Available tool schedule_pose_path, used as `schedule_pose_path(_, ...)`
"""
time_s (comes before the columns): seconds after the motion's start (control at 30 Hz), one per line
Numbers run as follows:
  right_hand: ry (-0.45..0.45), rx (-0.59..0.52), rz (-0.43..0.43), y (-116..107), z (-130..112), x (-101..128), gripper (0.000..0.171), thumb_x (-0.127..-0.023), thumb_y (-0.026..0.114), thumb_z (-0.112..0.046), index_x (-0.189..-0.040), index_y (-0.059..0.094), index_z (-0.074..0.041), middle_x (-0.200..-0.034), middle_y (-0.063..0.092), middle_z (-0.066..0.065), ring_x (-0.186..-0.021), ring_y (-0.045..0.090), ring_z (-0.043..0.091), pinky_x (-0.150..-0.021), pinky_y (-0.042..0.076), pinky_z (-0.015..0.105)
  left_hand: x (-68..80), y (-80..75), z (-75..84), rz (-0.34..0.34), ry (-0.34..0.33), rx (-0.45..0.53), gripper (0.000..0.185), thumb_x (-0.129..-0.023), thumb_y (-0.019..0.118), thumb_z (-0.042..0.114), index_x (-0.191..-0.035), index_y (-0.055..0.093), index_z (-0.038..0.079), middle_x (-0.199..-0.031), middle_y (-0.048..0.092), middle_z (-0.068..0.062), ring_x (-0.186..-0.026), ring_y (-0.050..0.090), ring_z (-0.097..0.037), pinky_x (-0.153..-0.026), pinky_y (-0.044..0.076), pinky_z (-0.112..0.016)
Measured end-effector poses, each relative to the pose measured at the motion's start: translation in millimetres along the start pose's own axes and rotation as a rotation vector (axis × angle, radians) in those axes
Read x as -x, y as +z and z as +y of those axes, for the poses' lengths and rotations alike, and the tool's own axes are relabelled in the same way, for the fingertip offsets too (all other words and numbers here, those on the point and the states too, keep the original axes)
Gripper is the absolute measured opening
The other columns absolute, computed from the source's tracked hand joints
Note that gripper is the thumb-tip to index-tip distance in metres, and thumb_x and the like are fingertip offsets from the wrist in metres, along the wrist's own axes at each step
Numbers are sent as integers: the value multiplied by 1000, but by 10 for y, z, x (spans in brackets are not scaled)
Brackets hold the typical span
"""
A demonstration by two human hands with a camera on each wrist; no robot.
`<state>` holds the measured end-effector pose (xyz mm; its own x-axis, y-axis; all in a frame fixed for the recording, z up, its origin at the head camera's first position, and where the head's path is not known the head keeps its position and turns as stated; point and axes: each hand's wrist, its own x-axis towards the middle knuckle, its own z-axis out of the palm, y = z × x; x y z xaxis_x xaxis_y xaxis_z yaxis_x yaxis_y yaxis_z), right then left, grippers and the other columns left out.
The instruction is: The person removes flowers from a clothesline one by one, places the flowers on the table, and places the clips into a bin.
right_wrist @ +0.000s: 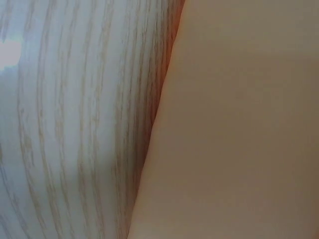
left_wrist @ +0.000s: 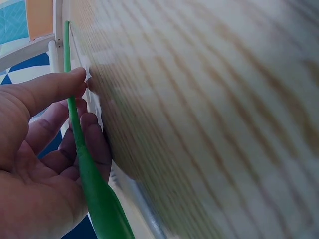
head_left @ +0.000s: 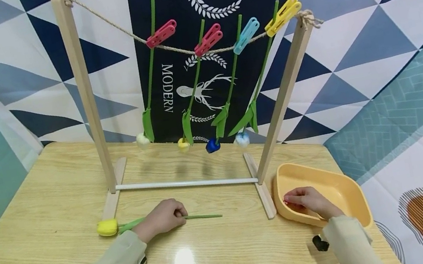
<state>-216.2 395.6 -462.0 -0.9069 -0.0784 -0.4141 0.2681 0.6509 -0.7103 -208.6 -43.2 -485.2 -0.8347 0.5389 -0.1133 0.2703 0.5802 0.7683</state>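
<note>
Lower centre of the head view: the left hand (head_left: 163, 218) rests on the table (head_left: 44, 235), fingers curled round the green stem of a yellow artificial tulip (head_left: 107, 227) lying flat, bloom to the left; the left wrist view confirms the stem (left_wrist: 75, 124) pinched between thumb and fingers. Lower right: the right hand (head_left: 309, 202) lies in the yellow-orange tray (head_left: 352, 192), fingertips bent onto its floor; whether it holds anything cannot be told. Beyond, mid-frame, stands a wooden rack (head_left: 81, 79). From its rope (head_left: 114, 27) four flowers hang head-down, clipped by two pink pegs (head_left: 161, 34), a blue peg (head_left: 246, 35) and a yellow peg (head_left: 283, 16).
</note>
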Motion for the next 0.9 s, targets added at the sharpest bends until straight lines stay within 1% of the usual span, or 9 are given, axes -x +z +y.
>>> schedule_pose_path(0.17, -15, 12, 8, -6, -37, 18, 37, -92, 60, -28, -108, 62, 6, -81, 63, 0, -71, 54, 11, -64, 47, 23, -1, 0, 15, 0, -3, 7, 4, -83, 67, 5, -86, 67, 7, -78, 57, 1, -72, 47, -11, -64, 41, -22)
schedule_pose_path(0.27, -32, 40, 39, -22, -66, 43, 37, -93, 58, -25, -109, 61, 7, -86, 67, 5, -74, 57, 13, -65, 49, 25, 3, 1, 38, 9, -1, -6, 4, -82, 68, 6, -86, 67, 7, -79, 59, 2, -72, 49, -10, -65, 42, -22)
schedule_pose_path(0.4, -35, 118, 172, -68, -161, 86, 39, -95, 55, -28, -111, 61, 7, -94, 68, 11, -78, 59, 14, -66, 49, 26, 31, -8, 73, 22, 14, -31, 3, -83, 68, 8, -85, 67, 6, -79, 60, 2, -72, 50, -8, -67, 44, -23)
schedule_pose_path(0.5, -38, 157, 273, -98, -287, 113, 42, -95, 54, -32, -113, 62, 4, -99, 65, 17, -81, 59, 16, -66, 47, 25, 71, -27, 63, 35, 23, -53, 4, -83, 68, 9, -84, 67, 7, -79, 60, 4, -72, 50, -7, -71, 47, -27)
schedule_pose_path(0.57, -48, 150, 312, -114, -378, 134, 44, -95, 52, -36, -115, 61, 2, -104, 64, 19, -84, 60, 19, -68, 47, 23, 100, -62, 51, 39, 30, -57, 3, -83, 68, 10, -84, 67, 7, -79, 61, 4, -72, 51, -7, -71, 47, -27)
schedule_pose_path(0.63, -68, 119, 320, -125, -473, 159, 46, -96, 50, -36, -118, 60, 3, -108, 63, 22, -88, 61, 22, -71, 48, 24, 132, -109, 39, 45, 29, -52, 3, -83, 68, 11, -84, 67, 8, -79, 62, 4, -72, 52, -6, -71, 47, -26)
schedule_pose_path(0.67, -74, 99, 324, -129, -518, 172, 47, -96, 50, -37, -118, 60, 3, -109, 63, 23, -89, 61, 23, -72, 49, 23, 146, -136, 34, 47, 26, -43, 3, -83, 67, 11, -85, 67, 8, -80, 62, 3, -73, 52, -7, -67, 46, -25)
schedule_pose_path(0.8, -97, 41, 331, -128, -680, 230, 49, -95, 51, -40, -117, 61, 2, -108, 64, 23, -88, 63, 23, -75, 52, 25, 188, -260, 32, 76, 0, -44, 5, -85, 66, 12, -87, 67, 7, -81, 63, 2, -73, 54, -7, -67, 46, -24)
schedule_pose_path(0.9, -127, 49, 324, -115, -816, 289, 48, -95, 51, -42, -116, 62, 0, -108, 65, 21, -88, 63, 23, -78, 52, 29, 204, -405, 91, 111, -29, -56, 10, -86, 66, 13, -92, 68, 6, -82, 63, 1, -74, 54, -9, -67, 46, -26)
